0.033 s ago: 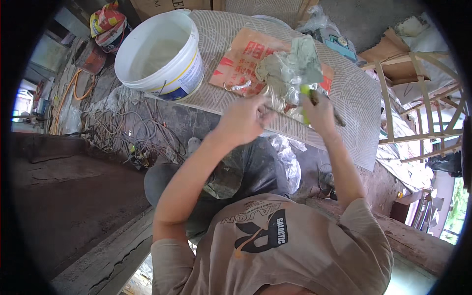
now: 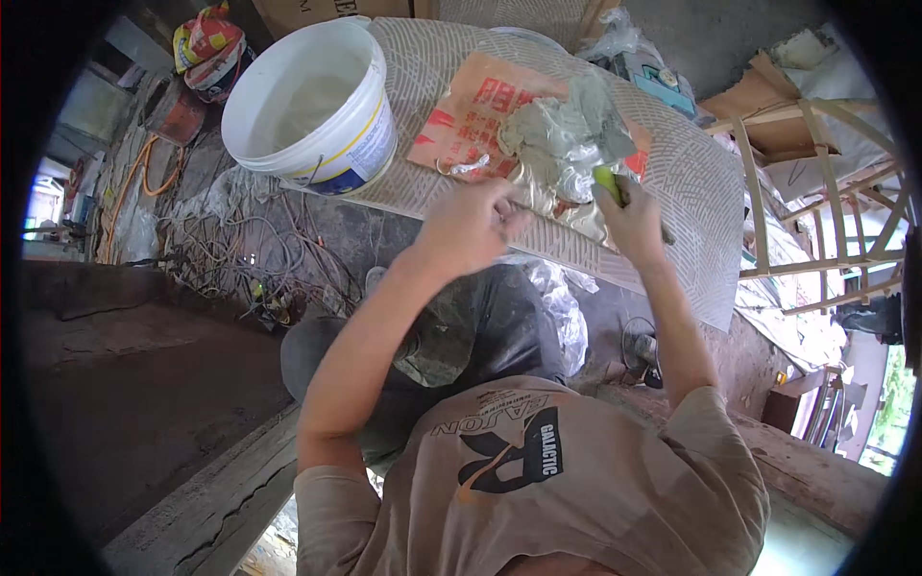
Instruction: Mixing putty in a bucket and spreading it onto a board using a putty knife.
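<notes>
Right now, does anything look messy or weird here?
Yes, the cords lie in a messy tangle on the floor near the white bucket, not neatly coiled. Grey-green paste is heaped unevenly on the orange sheet too.

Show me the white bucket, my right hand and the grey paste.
White bucket point(image 2: 353, 146): head view, on its outer wall.
Right hand point(image 2: 636, 225): head view, on the back.
Grey paste point(image 2: 536, 132): head view, on the mound's left part.

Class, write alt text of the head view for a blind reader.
A person's right hand holds a lime-green-handled tool beside grey-green paste on an orange printed sheet; the left hand is near the patterned grey tabletop's edge. A white plastic bucket stands left.
</notes>
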Demonstrator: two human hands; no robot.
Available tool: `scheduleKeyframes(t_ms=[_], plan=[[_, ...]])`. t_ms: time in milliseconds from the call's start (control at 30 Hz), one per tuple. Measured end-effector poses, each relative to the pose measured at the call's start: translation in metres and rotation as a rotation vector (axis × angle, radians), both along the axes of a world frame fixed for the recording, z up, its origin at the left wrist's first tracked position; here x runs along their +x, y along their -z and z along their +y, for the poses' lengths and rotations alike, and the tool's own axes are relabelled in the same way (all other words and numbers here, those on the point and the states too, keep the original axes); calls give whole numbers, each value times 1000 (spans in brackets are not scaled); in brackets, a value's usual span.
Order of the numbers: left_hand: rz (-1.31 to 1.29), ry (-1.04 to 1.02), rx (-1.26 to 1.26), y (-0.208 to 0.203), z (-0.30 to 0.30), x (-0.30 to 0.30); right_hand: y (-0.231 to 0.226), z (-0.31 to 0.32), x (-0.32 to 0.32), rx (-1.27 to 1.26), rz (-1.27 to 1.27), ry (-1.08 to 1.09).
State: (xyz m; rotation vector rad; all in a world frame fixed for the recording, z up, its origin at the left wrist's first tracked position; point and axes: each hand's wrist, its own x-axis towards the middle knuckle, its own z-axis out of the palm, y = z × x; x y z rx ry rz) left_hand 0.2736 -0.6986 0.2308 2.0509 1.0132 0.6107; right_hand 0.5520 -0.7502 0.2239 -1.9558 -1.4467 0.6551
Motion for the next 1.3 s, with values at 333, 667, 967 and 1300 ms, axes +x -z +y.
scheduleKeyframes(t_ms=[333,667,967,1300], plan=[[-104,-258,100,-34,44,-44,67,-57,-41,-61,-490,-101],[-133,-610,127,-66,55,-103,150,-59,-94,-1,-593,-266],[-373,-1261,678,-26,123,-251,47,-39,-65,-50,222,-92],[-1339,-809,-355,17,158,-236,32,42,39,237,-203,-93]])
